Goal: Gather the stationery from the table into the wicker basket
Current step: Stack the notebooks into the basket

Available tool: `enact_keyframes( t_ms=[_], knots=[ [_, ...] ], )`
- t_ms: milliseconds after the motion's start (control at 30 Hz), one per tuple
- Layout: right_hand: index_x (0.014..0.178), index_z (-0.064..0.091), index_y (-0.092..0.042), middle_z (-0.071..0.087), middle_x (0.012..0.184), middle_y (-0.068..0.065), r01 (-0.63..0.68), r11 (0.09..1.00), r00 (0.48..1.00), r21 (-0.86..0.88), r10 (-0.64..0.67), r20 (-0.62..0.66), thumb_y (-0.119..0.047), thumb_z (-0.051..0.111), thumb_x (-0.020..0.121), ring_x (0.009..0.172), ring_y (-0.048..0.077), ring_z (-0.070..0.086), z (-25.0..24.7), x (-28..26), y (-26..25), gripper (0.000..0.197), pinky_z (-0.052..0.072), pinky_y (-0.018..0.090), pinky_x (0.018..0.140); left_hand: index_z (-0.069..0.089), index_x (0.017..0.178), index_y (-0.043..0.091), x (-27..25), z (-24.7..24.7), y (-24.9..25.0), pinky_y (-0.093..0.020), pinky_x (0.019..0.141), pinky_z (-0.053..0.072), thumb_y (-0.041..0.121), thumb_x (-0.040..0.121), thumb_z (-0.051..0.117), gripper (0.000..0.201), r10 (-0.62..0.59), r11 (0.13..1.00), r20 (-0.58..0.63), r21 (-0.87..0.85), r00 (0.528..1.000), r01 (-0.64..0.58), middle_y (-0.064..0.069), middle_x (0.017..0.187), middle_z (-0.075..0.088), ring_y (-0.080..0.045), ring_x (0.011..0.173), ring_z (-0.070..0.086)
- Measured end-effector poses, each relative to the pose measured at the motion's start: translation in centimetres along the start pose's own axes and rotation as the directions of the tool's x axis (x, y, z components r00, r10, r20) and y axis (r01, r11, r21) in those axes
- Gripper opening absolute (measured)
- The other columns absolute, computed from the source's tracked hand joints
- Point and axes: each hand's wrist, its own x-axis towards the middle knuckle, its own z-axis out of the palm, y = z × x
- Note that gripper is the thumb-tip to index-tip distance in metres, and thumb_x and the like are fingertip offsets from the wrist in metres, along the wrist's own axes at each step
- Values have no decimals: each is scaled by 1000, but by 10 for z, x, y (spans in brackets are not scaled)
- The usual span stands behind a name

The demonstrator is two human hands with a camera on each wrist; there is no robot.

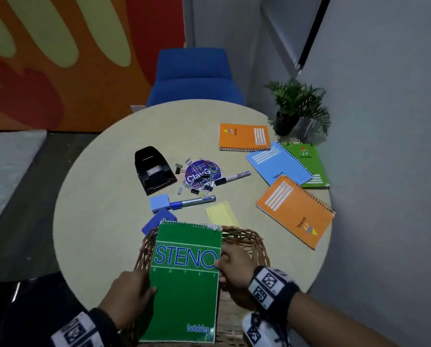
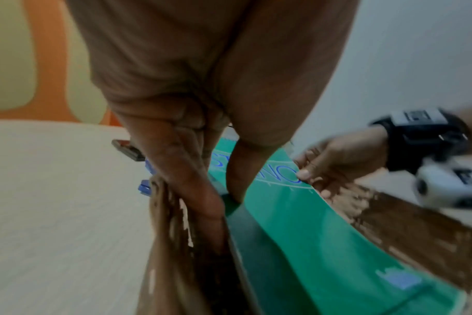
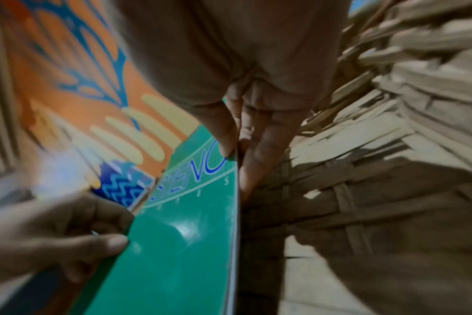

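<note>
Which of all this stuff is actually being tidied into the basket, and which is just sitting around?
Part of the job:
steno pad, held by left hand and right hand over the basket
spiral notebooks
pens
clips
hole punch
yellow notes

Just lying about:
potted plant
blue chair
</note>
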Motion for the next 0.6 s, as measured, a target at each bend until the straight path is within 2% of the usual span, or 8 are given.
enact_keyframes(
  t_ms=[100,167,233,267,333,433,500,600],
  knots=[
    [81,59,-8,60,76,4,-38,941,999,-335,23,-47,-14,61,89,66,20,60,15,24,-3,10,56,33,68,69,91,12,-6,-4,14,-26,77,50,32,92,50,27,-86,980,65,183,994,73,-4,80,58,-21,76,62],
    [92,63,0,61,83,9,-74,869,997,-490,57,-50,-18,64,88,72,22,59,20,37,-2,18,55,34,71,67,103,12,-8,-9,27,-29,82,52,32,93,46,30,-96,960,40,266,995,82,-7,93,67,-23,92,68],
    [104,61,0,62,95,9,-121,811,993,-572,101,-67,-17,63,88,81,22,59,24,43,1,23,54,32,75,57,117,17,-5,-11,39,-31,89,51,34,94,45,32,-23,954,-1,299,1000,23,-5,118,65,-22,109,64],
    [106,61,0,64,102,10,-142,797,990,-587,118,-79,-16,63,88,87,23,61,25,45,4,25,56,32,80,51,125,18,-1,-6,44,-32,95,49,34,94,46,36,39,957,11,289,999,-41,-6,130,58,-22,118,58],
    [106,61,-1,65,109,13,-156,796,988,-585,125,-94,-15,63,87,95,26,65,29,47,6,24,57,36,84,38,138,22,7,12,54,-38,108,41,37,92,47,49,140,947,154,269,978,-178,-8,149,35,-27,135,38],
    [101,63,1,66,106,15,-147,802,989,-578,110,-97,-17,62,87,94,28,65,25,37,-2,23,56,34,80,20,147,29,17,40,61,-54,113,33,41,91,47,63,108,915,370,326,923,-238,-16,160,0,-45,142,15],
    [95,64,-2,66,96,11,-84,842,996,-532,50,-77,-20,61,87,82,23,64,12,20,-12,20,54,31,73,8,150,30,22,51,59,-59,114,26,40,95,44,66,68,911,410,347,910,-225,-20,158,-15,-51,143,4],
    [100,66,-13,66,83,0,4,953,988,-304,-50,-145,-27,65,85,59,7,59,-44,-10,-27,21,48,19,55,7,150,30,27,52,63,-57,115,24,43,96,42,66,38,909,435,359,900,-211,-18,158,-15,-48,144,3]
  ],
)
